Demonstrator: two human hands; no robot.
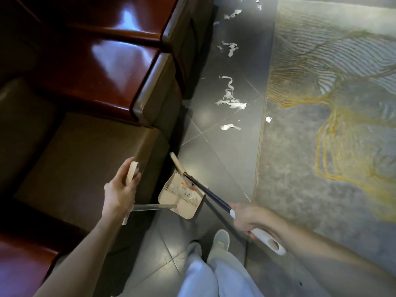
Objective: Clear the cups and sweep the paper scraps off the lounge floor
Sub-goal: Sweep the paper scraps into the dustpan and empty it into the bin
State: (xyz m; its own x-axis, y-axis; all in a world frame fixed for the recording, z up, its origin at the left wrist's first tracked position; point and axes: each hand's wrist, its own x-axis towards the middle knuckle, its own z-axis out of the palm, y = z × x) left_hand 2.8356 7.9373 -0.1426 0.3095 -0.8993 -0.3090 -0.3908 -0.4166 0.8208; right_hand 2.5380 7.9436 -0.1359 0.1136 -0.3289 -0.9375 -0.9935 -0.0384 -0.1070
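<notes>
Currently left hand (122, 189) grips the beige loop top of the dustpan handle (131, 170), fingers curled round it; dustpan (186, 202) sits on the dark tile floor (225, 157) right beside the brown sofa (85, 157), a few white bits in it. Right hand (246, 217), blurred, wraps the broom (205, 191) near its white grip, broom head (176, 162) at the pan's far edge. Paper scraps (230, 99) lie along the floor strip between sofa and rug (321, 146), well beyond the pan.

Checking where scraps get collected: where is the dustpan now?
In the head view the dustpan sits on the floor at lower centre, beside the sofa, its handle in the left hand, the broom reaching into it.
</notes>
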